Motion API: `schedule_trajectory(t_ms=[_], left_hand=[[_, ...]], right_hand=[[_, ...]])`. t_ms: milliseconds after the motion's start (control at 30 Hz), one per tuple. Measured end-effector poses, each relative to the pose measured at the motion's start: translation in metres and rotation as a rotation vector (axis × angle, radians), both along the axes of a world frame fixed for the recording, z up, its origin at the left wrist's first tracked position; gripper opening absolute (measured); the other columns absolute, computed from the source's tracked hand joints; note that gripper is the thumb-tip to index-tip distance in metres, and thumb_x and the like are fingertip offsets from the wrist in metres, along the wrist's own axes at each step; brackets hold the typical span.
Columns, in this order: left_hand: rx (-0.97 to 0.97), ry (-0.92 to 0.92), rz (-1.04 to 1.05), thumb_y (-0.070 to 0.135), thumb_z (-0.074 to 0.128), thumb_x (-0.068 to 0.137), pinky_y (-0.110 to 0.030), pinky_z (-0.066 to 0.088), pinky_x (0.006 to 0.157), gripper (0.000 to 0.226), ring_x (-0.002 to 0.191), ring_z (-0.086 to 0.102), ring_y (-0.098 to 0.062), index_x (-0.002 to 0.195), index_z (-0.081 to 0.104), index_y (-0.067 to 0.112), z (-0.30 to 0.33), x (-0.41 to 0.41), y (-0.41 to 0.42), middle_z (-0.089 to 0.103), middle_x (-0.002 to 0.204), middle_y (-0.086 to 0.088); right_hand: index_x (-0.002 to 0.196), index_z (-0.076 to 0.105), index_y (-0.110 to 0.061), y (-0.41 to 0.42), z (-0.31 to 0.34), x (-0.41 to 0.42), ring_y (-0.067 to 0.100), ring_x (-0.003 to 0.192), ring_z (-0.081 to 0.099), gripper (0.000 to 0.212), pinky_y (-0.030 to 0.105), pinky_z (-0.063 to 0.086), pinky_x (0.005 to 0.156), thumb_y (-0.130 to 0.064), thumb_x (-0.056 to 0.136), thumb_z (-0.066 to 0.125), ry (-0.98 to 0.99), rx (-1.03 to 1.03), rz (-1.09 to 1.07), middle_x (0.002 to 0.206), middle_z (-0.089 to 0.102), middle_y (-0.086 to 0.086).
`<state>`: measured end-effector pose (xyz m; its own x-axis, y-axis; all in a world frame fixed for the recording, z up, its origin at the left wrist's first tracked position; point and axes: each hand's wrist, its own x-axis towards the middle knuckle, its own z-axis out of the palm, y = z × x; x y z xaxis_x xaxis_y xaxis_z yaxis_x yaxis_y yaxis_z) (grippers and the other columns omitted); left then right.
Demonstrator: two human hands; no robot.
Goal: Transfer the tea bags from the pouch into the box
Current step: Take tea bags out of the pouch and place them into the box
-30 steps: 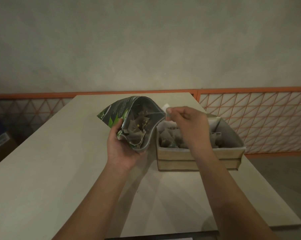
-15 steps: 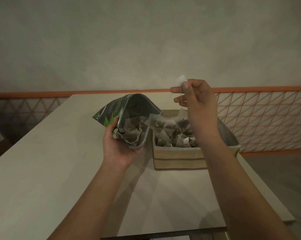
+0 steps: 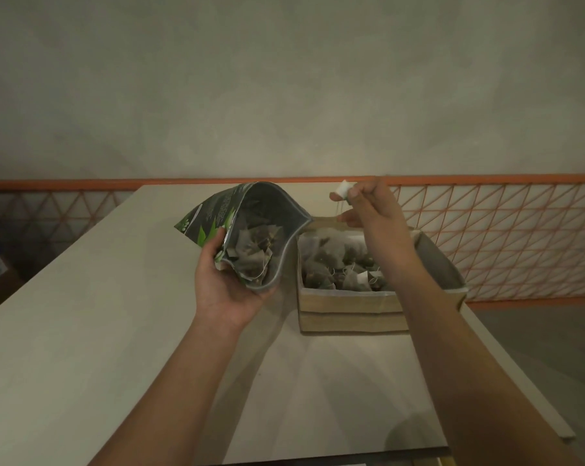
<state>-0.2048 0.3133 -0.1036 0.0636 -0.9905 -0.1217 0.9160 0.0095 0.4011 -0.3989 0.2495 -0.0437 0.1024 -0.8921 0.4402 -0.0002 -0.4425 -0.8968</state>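
While the left hand [image 3: 228,284] gripped the dark green-printed foil pouch [image 3: 250,237], the right hand [image 3: 365,203] pinched a white paper tag [image 3: 344,190] above the tan cardboard box [image 3: 351,311]; its tea bag's position couldn't be told. Best lowered before release.

The pouch [image 3: 217,213] at centre frame is dark grey to black outside with bright green leaf shapes and white print, and dull silver-grey inside; the tea bags [image 3: 254,247] in it look grey-brown, though the light is dim. The box [image 3: 348,311] right of centre is tan with a grey lining, and the tag [image 3: 344,190] above it is white. The counter [image 3: 99,331] is pale beige, and the railing [image 3: 492,230] across mid-frame is orange with a triangular lattice against a plain grey wall [image 3: 284,79].
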Motion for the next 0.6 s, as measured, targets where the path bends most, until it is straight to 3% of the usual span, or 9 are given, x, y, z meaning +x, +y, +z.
schedule_trajectory(t_ms=[133, 200, 300, 367, 433, 500, 600], left_hand=[[-0.014, 0.006, -0.002, 0.045, 0.072, 0.077, -0.042, 0.041, 0.11, 0.063, 0.139, 0.047, -0.026, 0.134, 0.065, 0.018, 0.004, 0.001, 0.0, 0.058, 0.143, -0.01], [-0.016, 0.003, -0.004, 0.045, 0.072, 0.076, -0.042, 0.043, 0.108, 0.065, 0.139, 0.047, -0.026, 0.136, 0.064, 0.018, 0.005, 0.001, 0.0, 0.058, 0.144, -0.01], [-0.011, 0.001, -0.015, 0.046, 0.07, 0.078, -0.041, 0.047, 0.103, 0.066, 0.139, 0.047, -0.026, 0.137, 0.062, 0.018, 0.007, 0.001, 0.0, 0.058, 0.144, -0.01], [-0.006, 0.012, -0.018, 0.046, 0.07, 0.079, -0.041, 0.048, 0.102, 0.064, 0.137, 0.048, -0.027, 0.137, 0.063, 0.018, 0.008, 0.001, 0.001, 0.059, 0.143, -0.011], [-0.004, 0.012, -0.024, 0.046, 0.069, 0.079, -0.041, 0.05, 0.1, 0.063, 0.135, 0.051, -0.028, 0.136, 0.064, 0.018, 0.009, 0.001, 0.001, 0.06, 0.141, -0.012], [-0.012, 0.009, -0.032, 0.046, 0.07, 0.079, -0.042, 0.053, 0.095, 0.063, 0.133, 0.053, -0.029, 0.135, 0.064, 0.017, 0.009, 0.0, 0.002, 0.061, 0.139, -0.013], [-0.022, 0.008, -0.034, 0.046, 0.069, 0.078, -0.043, 0.053, 0.095, 0.062, 0.131, 0.056, -0.031, 0.132, 0.066, 0.016, 0.009, 0.0, 0.004, 0.063, 0.137, -0.014]], right_hand=[[0.087, 0.063, -0.014, -0.01, -0.021, -0.002, 0.014, 0.073, 0.056, 0.032, 0.028, 0.04, 0.067, -0.04, 0.099, 0.048, 0.504, 0.031, -0.118, 0.082, 0.06, 0.002], [0.093, 0.065, -0.016, -0.015, -0.029, 0.0, 0.014, 0.081, 0.055, 0.033, 0.029, 0.04, 0.071, -0.041, 0.1, 0.045, 0.607, -0.012, -0.227, 0.094, 0.059, 0.002], [0.114, 0.063, -0.017, -0.023, -0.037, 0.004, 0.021, 0.108, 0.054, 0.024, 0.036, 0.047, 0.092, -0.029, 0.096, 0.052, 0.724, -0.066, -0.313, 0.118, 0.058, 0.004], [0.119, 0.063, -0.022, -0.026, -0.041, 0.008, 0.024, 0.116, 0.052, 0.04, 0.044, 0.044, 0.101, -0.049, 0.091, 0.052, 0.924, 0.035, -0.261, 0.123, 0.06, 0.001], [0.118, 0.064, -0.026, -0.024, -0.042, 0.011, 0.023, 0.112, 0.055, 0.058, 0.046, 0.045, 0.1, -0.07, 0.083, 0.049, 1.09, 0.126, -0.187, 0.118, 0.064, -0.002], [0.118, 0.065, -0.028, -0.023, -0.045, 0.012, 0.018, 0.106, 0.06, 0.049, 0.041, 0.047, 0.099, -0.062, 0.083, 0.061, 1.07, 0.156, -0.069, 0.115, 0.067, -0.005], [0.126, 0.062, -0.026, -0.018, -0.043, 0.014, 0.014, 0.111, 0.06, 0.038, 0.036, 0.046, 0.103, -0.032, 0.088, 0.068, 0.857, 0.155, 0.09, 0.122, 0.065, -0.008]])
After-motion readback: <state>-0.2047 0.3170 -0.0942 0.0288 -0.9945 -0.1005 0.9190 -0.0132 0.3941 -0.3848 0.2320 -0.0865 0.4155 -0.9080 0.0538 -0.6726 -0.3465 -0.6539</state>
